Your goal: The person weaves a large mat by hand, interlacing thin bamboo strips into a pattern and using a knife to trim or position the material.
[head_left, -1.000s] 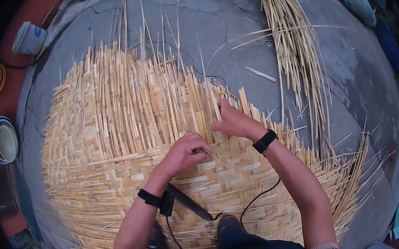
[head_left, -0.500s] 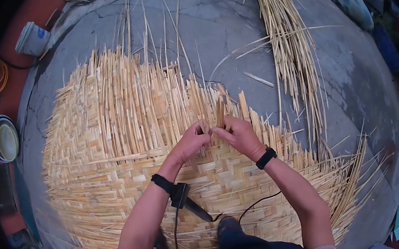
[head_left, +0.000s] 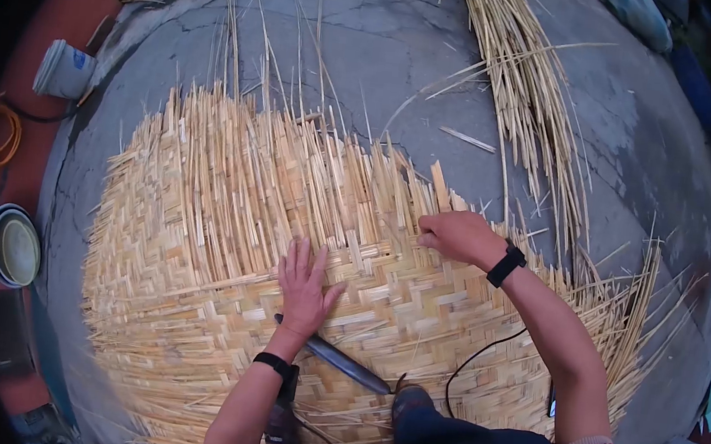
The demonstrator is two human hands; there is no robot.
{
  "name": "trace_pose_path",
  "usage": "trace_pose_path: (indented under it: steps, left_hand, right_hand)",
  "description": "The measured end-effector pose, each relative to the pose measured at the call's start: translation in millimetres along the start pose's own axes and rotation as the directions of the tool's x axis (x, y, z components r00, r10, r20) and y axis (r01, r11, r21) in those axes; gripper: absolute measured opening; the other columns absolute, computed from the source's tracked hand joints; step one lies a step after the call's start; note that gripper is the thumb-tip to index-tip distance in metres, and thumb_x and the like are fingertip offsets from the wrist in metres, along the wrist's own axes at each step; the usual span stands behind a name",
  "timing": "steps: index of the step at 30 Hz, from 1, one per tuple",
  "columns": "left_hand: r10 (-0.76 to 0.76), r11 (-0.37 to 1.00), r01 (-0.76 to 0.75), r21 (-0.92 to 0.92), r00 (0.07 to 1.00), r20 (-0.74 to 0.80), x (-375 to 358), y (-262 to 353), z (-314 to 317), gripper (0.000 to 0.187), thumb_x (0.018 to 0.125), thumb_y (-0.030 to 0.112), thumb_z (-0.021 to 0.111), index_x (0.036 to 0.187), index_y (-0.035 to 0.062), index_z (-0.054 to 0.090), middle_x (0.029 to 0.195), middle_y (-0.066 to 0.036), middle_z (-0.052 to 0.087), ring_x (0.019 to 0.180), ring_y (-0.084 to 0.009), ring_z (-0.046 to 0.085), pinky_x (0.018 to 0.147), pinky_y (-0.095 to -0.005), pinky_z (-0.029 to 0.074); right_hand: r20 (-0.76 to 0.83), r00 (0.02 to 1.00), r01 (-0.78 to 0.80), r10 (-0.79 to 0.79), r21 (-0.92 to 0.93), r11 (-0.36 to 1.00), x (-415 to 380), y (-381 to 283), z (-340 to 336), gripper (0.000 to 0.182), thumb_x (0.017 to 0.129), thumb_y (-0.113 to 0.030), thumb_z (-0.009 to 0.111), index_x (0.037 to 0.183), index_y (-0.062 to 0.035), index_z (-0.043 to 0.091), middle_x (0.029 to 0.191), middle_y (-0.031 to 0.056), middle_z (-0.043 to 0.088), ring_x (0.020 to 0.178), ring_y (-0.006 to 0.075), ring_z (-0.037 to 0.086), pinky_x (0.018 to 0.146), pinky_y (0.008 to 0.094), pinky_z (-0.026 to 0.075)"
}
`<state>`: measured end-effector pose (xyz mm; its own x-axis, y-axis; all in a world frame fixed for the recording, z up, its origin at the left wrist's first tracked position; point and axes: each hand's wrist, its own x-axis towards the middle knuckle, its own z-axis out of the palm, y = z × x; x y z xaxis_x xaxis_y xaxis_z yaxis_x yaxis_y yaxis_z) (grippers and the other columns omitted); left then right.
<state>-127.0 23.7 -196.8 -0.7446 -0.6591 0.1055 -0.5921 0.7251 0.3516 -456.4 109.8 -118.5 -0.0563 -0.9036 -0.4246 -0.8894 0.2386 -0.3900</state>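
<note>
A large mat of flat, pale reed strips lies under both hands, woven in a zigzag below. Loose strip ends stick out along its far side. My left hand rests flat on the weave, fingers spread, holding nothing. To its right, my right hand is closed low over the strip ends near the far edge; its curled fingers hide whatever they pinch. Between my left wrist and my foot lies a long, dark, slightly curved tool, untouched by my fingers.
A bundle of long reeds lies on the grey concrete floor beyond the mat. At the left stand a white bucket and stacked basins. My shoe is on the mat, and a black cable runs across it.
My hands, close together before over the strips, have moved apart. The left came down and toward me and opened flat; the right shifted right. The dark tool is now more exposed.
</note>
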Motion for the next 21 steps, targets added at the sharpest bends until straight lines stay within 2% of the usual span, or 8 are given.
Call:
trace_pose_path:
  steps: [3, 8, 14, 15, 17, 18, 20, 21]
  left_hand:
    - [-0.033, 0.991, 0.024, 0.131, 0.997, 0.067, 1, 4, 13, 0.069, 0.098, 0.052, 0.058, 0.156, 0.0160, 0.045, 0.165, -0.016, 0.032, 0.155, -0.0408, 0.022, 0.122, -0.0608, 0.014]
    - [-0.014, 0.988, -0.001, 0.157, 0.995, 0.095, -4, 3, 16, 0.064, 0.099, 0.050, 0.058, 0.153, 0.0186, 0.049, 0.167, -0.013, 0.030, 0.156, -0.0394, 0.019, 0.122, -0.0617, 0.013]
    - [0.084, 0.959, -0.144, 0.245, 0.967, 0.239, 35, 38, -34, 0.060, 0.092, 0.027, 0.071, 0.148, 0.0128, 0.054, 0.161, -0.015, 0.039, 0.152, -0.0375, 0.029, 0.120, -0.0594, 0.021]
    - [0.151, 0.986, -0.163, 0.035, 0.963, 0.225, 53, 54, -35, 0.060, 0.089, 0.017, 0.072, 0.147, 0.0103, 0.055, 0.160, -0.016, 0.041, 0.145, -0.0367, 0.037, 0.117, -0.0538, 0.029]
    - [0.287, 0.880, -0.254, -0.401, 0.957, 0.025, 92, 93, -26, 0.066, 0.080, -0.007, 0.072, 0.143, 0.0036, 0.056, 0.141, -0.017, 0.054, 0.117, -0.0323, 0.057, 0.099, -0.0383, 0.048]
    - [0.297, 0.874, -0.264, -0.407, 0.955, 0.019, 108, 106, -15, 0.066, 0.080, -0.007, 0.072, 0.143, 0.0036, 0.056, 0.141, -0.017, 0.054, 0.117, -0.0323, 0.057, 0.099, -0.0383, 0.048]
    - [0.195, 0.758, 0.056, -0.650, 0.931, 0.308, 125, 120, 9, 0.063, 0.078, -0.006, 0.075, 0.138, 0.0019, 0.058, 0.117, -0.015, 0.058, 0.103, -0.0300, 0.059, 0.090, -0.0380, 0.051]
    - [0.226, 0.778, 0.000, -0.628, 0.933, 0.280, 130, 119, 14, 0.049, 0.076, -0.005, 0.077, 0.124, 0.0019, 0.067, 0.098, -0.011, 0.055, 0.094, -0.0269, 0.060, 0.084, -0.0364, 0.050]
  right_hand:
    - [-0.151, 0.986, 0.015, -0.063, -0.303, 0.953, 17, -3, 32, 0.010, 0.088, -0.012, 0.063, 0.091, -0.0135, 0.072, 0.079, 0.0091, 0.073, 0.077, 0.0306, 0.074, 0.062, 0.0438, 0.055]
    - [-0.220, 0.974, -0.011, -0.061, -0.314, 0.949, 0, -15, 43, 0.012, 0.088, -0.010, 0.061, 0.091, -0.0143, 0.072, 0.078, 0.0078, 0.073, 0.074, 0.0294, 0.074, 0.059, 0.0421, 0.056]
    - [-0.051, 0.998, -0.024, 0.029, 0.098, 0.995, -24, 45, 11, 0.021, 0.096, -0.027, 0.061, 0.101, -0.0078, 0.066, 0.088, 0.0162, 0.072, 0.086, 0.0386, 0.070, 0.073, 0.0478, 0.053]
    - [0.015, 0.997, -0.074, 0.073, 0.321, 0.944, -25, 47, 7, 0.024, 0.096, -0.030, 0.064, 0.101, -0.0061, 0.065, 0.090, 0.0184, 0.071, 0.090, 0.0411, 0.069, 0.079, 0.0499, 0.052]
    - [-0.073, 0.996, -0.035, 0.054, 0.237, 0.971, -35, 31, 10, 0.023, 0.095, -0.028, 0.065, 0.100, -0.0062, 0.065, 0.090, 0.0177, 0.071, 0.090, 0.0408, 0.069, 0.078, 0.0504, 0.052]
    - [-0.160, 0.987, 0.015, 0.009, 0.147, 0.989, -39, 24, 9, 0.021, 0.093, -0.026, 0.067, 0.099, -0.0062, 0.066, 0.091, 0.0171, 0.072, 0.090, 0.0405, 0.069, 0.078, 0.0510, 0.052]
    - [-0.164, 0.986, 0.035, -0.013, 0.132, 0.991, -49, 23, -3, 0.020, 0.091, -0.025, 0.069, 0.099, -0.0064, 0.066, 0.091, 0.0160, 0.072, 0.090, 0.0403, 0.068, 0.078, 0.0518, 0.052]
    - [-0.165, 0.984, 0.080, -0.062, 0.101, 0.992, -51, 28, -9, 0.020, 0.093, -0.024, 0.070, 0.097, -0.0056, 0.064, 0.089, 0.0160, 0.070, 0.089, 0.0405, 0.068, 0.077, 0.0506, 0.052]
